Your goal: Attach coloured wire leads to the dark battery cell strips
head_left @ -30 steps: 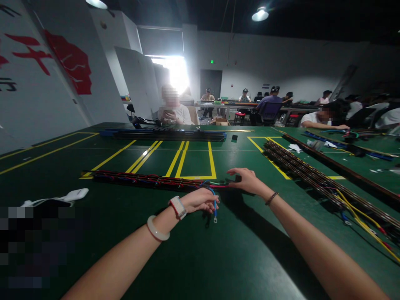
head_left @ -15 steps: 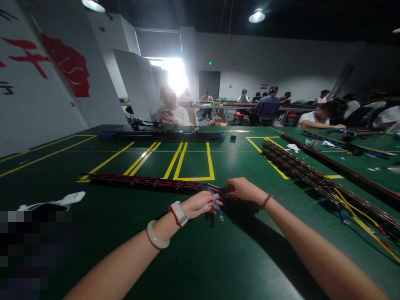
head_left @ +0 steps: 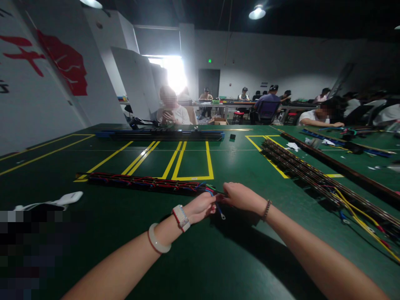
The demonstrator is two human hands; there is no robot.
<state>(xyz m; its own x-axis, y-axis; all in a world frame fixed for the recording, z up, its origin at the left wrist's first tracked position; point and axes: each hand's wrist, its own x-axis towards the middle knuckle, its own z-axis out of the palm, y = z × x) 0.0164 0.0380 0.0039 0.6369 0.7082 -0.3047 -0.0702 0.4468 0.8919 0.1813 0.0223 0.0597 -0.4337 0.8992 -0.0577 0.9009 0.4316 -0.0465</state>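
A long dark strip [head_left: 140, 183] with red and blue wires along it lies crosswise in front of me. At its right end, my left hand [head_left: 201, 207] is closed around the wires coming off the strip. Below its fingers hangs a blue wire [head_left: 221, 213] tipped with a metal ring terminal. My right hand [head_left: 243, 197] is pinched just to the right, its fingertips meeting the left hand's at the wire ends. What exactly sits between the right fingertips is hidden.
The green table [head_left: 175, 262] carries yellow tape markings [head_left: 210, 160]. To the right lie several dark strips [head_left: 296, 171] with yellow wires [head_left: 356, 214]. At the far edge is a long black and blue rail [head_left: 168, 136]. A white object [head_left: 70, 198] lies left; people sit beyond.
My left hand has closed from loose, spread fingers onto the wires. My right hand has shifted slightly left and down, so the fingertips of both hands now meet.
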